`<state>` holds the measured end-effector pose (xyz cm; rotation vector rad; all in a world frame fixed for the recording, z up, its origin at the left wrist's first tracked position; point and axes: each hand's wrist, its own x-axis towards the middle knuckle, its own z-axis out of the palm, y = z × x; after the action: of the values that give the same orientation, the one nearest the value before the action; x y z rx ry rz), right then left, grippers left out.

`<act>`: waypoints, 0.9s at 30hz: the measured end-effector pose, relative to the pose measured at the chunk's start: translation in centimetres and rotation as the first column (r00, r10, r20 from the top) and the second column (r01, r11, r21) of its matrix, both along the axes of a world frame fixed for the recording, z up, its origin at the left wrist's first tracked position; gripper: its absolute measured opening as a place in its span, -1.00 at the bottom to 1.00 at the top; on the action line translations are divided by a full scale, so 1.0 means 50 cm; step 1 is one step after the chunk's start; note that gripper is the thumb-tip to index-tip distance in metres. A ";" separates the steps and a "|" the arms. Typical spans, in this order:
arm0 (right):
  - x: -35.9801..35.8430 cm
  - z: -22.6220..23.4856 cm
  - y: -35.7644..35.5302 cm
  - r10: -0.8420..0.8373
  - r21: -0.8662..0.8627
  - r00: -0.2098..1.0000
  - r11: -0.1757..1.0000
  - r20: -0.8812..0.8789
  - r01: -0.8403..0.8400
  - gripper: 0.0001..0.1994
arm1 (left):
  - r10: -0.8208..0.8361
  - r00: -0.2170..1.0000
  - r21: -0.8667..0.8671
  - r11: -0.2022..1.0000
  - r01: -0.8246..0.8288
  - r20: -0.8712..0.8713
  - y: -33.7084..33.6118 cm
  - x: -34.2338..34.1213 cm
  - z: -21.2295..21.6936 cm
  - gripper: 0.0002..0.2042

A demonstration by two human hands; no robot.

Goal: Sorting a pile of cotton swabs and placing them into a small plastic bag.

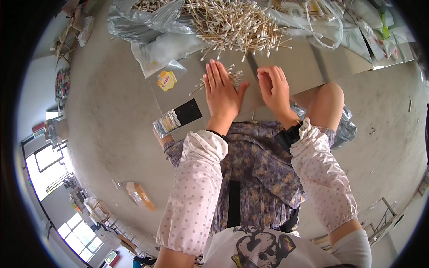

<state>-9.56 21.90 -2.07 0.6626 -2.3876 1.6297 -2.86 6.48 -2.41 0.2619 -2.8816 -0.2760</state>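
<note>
Cotton swabs [233, 77]: a small bunch of wooden-stick swabs lies on the grey counter [295, 62], just in front of the person's knees, between the two hands.
Left hand [222, 91]: flat and released, palm down, fingers straight and pressed together; its fingertips and inner edge touch the small bunch, and a few sticks poke out to the left beneath it. It grasps nothing.
Right hand [274, 88]: also flat and released, fingers together and lightly curved, resting on the counter just beside the bunch on its right; whether it touches the sticks I cannot tell.
Big pile [232, 22]: a large loose heap of the same swabs spreads over the far part of the counter, beyond the hands, with stray sticks trailing toward them.
Clear plastic bags [147, 22]: crumpled sheets and bags lie around the big pile, at the far left and far right of the counter.
Yellow packet [166, 80]: a small yellow and red sachet inside a clear bag, left of the left hand, apart from it.
Packed swabs [169, 123]: a clear packet of swabs beside a black card [187, 111] at the near left edge of the counter.
Sleeves [196, 187]: white dotted sleeve covers on both forearms, over a patterned purple garment.
Floor [111, 134]: bare grey concrete, with a small cardboard box [140, 195] lying on it at the left.
</note>
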 end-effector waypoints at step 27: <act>0.042 -0.013 -0.117 -0.262 0.107 0.960 0.956 -0.098 0.272 -0.93 | 0.216 0.976 0.288 0.937 -0.196 -0.038 -0.185 0.132 0.070 -0.82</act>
<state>-7.46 16.03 -2.74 0.3936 -2.4054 1.3334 3.75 -2.76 1.10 0.5889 -2.7106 -0.6457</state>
